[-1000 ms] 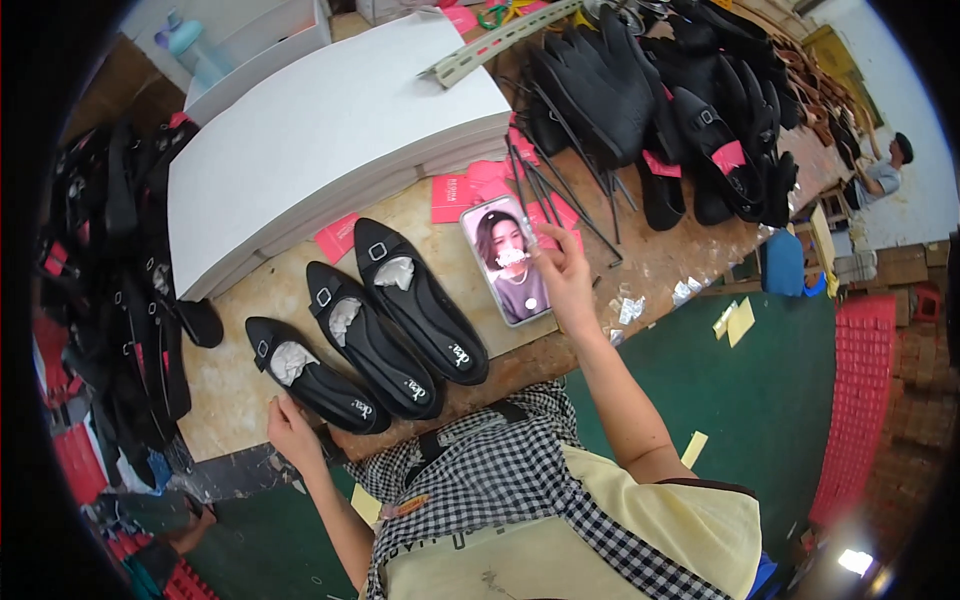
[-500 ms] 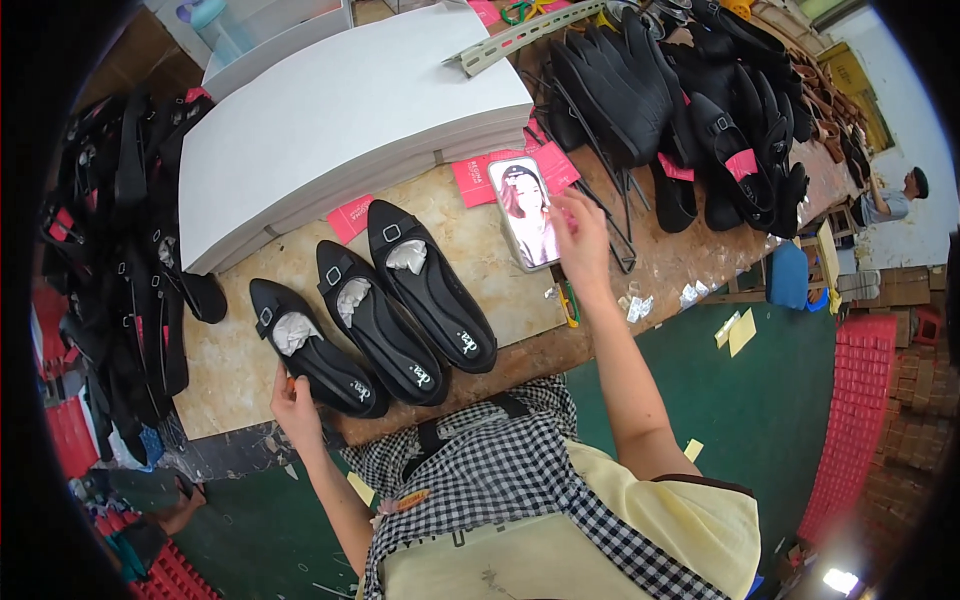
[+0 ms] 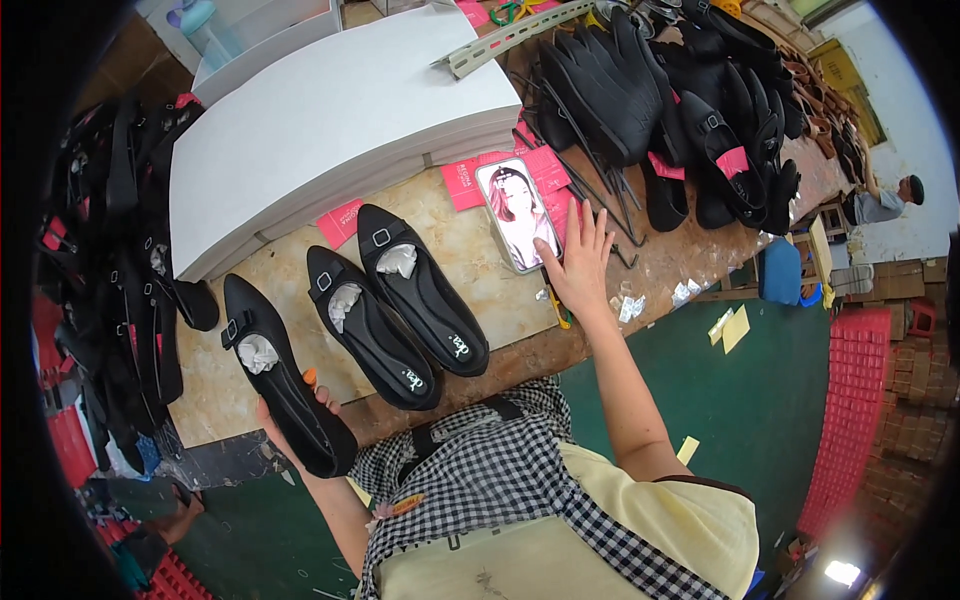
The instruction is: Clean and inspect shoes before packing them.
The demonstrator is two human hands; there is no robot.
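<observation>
We note the left hand (image 3: 290, 415) gripping the leftmost black flat shoe (image 3: 280, 385) at its heel; right hand (image 3: 578, 262), fingers spread, rests flat beside the smartphone (image 3: 517, 212) at two o'clock.

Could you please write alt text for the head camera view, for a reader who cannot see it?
Seen from above, a person's left hand grips the heel of a black flat shoe at a workbench edge, while the right hand rests flat beside a phone. Two more black shoes lie alongside, with a white sheet stack behind.
</observation>
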